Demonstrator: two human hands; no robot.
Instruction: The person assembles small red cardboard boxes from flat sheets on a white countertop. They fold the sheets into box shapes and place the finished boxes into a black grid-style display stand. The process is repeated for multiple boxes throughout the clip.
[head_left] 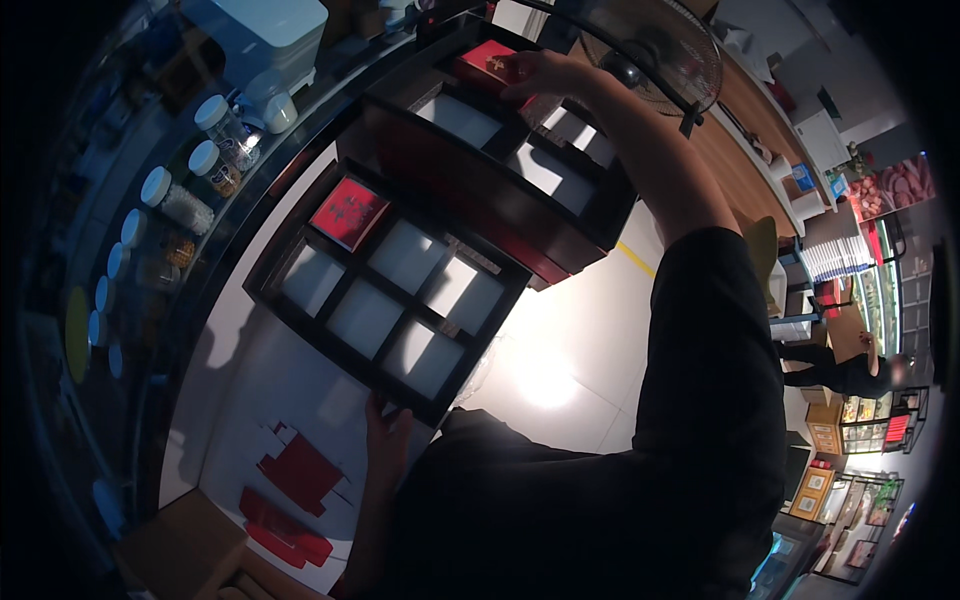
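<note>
A black divided box (395,340) lies in front of me, with white-bottomed compartments. In its far-left compartment sits a small red box (349,213) with gold marking. My left hand (387,430) is closed on the near edge of this divided box, its thumb and fingers partly in shadow. Beyond it, a second black divided box (505,160) rests on top of a dark red stack. My right hand (545,77) reaches across to its far corner, its fingers closed over another red box (488,62) there. The hand partly covers that red box.
White-lidded jars (187,200) line a shelf on the left. Flat red card pieces (300,470) lie on the white table (215,400), near a brown carton (185,545). A fan (650,60) stands beyond my right arm. Another person (850,372) is far right, near shelves.
</note>
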